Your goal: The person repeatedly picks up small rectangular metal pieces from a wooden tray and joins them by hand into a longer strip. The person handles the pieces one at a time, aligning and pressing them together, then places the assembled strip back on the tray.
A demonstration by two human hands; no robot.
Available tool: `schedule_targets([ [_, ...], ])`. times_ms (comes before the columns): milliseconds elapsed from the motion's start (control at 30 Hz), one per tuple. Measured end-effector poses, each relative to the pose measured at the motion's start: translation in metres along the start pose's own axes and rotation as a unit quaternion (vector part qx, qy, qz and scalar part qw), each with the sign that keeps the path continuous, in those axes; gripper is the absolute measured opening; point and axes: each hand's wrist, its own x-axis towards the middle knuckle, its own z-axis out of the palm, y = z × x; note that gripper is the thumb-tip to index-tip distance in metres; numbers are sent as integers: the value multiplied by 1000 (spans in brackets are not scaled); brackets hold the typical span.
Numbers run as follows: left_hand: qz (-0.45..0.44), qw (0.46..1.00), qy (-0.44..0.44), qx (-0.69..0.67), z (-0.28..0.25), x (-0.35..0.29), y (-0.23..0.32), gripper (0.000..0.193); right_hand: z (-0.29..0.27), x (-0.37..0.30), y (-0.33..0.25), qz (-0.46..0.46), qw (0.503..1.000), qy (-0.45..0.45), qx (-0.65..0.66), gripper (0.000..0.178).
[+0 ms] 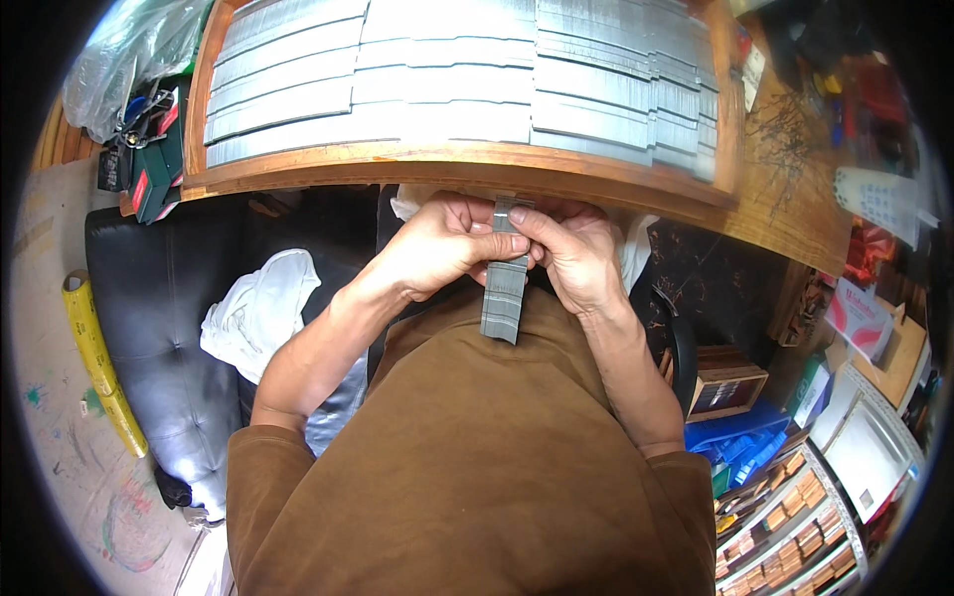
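Note:
Between my two hands is a narrow stack of thin grey strips (504,300), metallic in look, its lower end hanging in front of my brown shirt. My left hand (447,246) grips it from the left, thumb lying across its face. From the right, my right hand (578,253) pinches the upper part, its thumb a little above the left one. Most other fingers are hidden behind the stack. Just beyond my hands, a wooden tray (328,164) holds tightly packed rows of similar thin grey pieces (447,89).
At left are a black padded seat (159,328) with a white cloth (263,303) and a yellow roll (102,368). The wooden tabletop (795,214) extends right of the tray. Lower right stand a small wooden box (730,372), blue plastic (740,442) and a rack of small blocks (795,517).

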Motion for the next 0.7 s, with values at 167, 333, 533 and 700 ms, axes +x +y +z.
schedule_targets([
  [167,-8,1000,-6,-1,0,-1,0,19,-3,1,3,-1,1000,-12,3,14],
  [333,-5,1000,-7,-5,1,-1,0,18,-2,0,1,2,1000,-7,1,17],
  [533,-4,1000,-2,-4,1,0,-2,21,-4,1,4,-11,1000,-3,1,20],
  [700,-15,1000,13,2,1,-2,0,22,-3,0,6,-37,999,8,-1,21],
])
